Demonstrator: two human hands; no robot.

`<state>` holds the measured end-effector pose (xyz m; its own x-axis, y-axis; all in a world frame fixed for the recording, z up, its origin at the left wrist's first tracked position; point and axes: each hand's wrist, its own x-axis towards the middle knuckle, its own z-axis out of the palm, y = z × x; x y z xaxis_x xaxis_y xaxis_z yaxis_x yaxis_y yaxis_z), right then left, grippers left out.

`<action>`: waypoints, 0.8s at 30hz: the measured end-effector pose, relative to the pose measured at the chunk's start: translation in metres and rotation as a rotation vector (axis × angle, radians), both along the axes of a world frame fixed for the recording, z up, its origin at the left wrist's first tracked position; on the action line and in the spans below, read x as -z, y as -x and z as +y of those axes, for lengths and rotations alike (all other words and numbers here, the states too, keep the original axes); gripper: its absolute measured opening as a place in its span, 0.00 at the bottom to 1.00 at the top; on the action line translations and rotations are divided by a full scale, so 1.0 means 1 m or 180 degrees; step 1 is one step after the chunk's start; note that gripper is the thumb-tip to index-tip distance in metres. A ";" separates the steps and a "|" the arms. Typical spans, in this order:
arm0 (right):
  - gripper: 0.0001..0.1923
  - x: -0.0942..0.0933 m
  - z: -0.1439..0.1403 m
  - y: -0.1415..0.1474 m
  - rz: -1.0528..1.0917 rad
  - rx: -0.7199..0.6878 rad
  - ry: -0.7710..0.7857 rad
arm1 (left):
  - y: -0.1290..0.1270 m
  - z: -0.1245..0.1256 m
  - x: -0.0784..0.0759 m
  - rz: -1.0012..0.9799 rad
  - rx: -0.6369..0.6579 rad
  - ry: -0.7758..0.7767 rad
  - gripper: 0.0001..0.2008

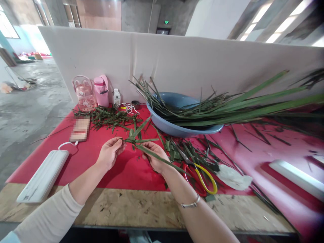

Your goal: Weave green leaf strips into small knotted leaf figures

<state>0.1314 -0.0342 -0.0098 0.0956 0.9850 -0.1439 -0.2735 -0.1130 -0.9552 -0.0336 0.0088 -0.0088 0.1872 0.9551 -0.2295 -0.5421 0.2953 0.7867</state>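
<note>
Between my two hands, above the red table covering, is a woven piece of green leaf strips [131, 137] with several loose ends sticking out. The fingers of my left hand [111, 152] pinch its left end. My right hand [155, 156] is closed at its right side, partly behind a long strip that runs down over the wrist. Scissors [206, 177] with red and yellow handles lie to the right of my right hand, among cut leaf pieces [188, 152]. Beyond my left hand is a pile of knotted leaf pieces [108, 118].
A blue basin [162, 123] holds long leaves reaching far right. A white power bank [43, 175] is cabled to a phone [80, 130] at left. A pink bottle [101, 92], a clear pink jug [85, 96] and a small white bottle [116, 97] stand before a white panel [101, 54].
</note>
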 end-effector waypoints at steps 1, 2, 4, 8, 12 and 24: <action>0.10 -0.001 0.000 0.001 0.0074 0.0038 0.0020 | 0.000 -0.001 0.000 0.0000 0.0028 -0.0004 0.15; 0.09 -0.003 0.000 0.002 0.0085 0.0030 0.0047 | -0.001 -0.001 0.000 -0.0004 0.0053 -0.0006 0.15; 0.10 -0.006 -0.002 0.004 -0.0002 -0.0025 0.0100 | -0.001 -0.002 0.000 -0.0027 0.0092 -0.0014 0.15; 0.13 -0.008 -0.008 0.006 -0.0003 -0.0092 0.0114 | -0.001 -0.001 -0.001 -0.0081 0.0111 -0.0039 0.14; 0.10 -0.003 -0.010 0.006 0.0284 -0.0610 0.0178 | 0.002 -0.001 -0.002 -0.0106 0.0202 -0.0115 0.14; 0.10 -0.006 -0.014 0.006 0.0632 -0.1292 0.0373 | 0.006 0.000 -0.002 -0.0054 0.0543 -0.0280 0.11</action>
<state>0.1254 -0.0482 -0.0038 -0.3348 0.9130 -0.2330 -0.3612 -0.3527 -0.8632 -0.0400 0.0089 -0.0069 0.3512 0.9255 -0.1418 -0.5035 0.3144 0.8047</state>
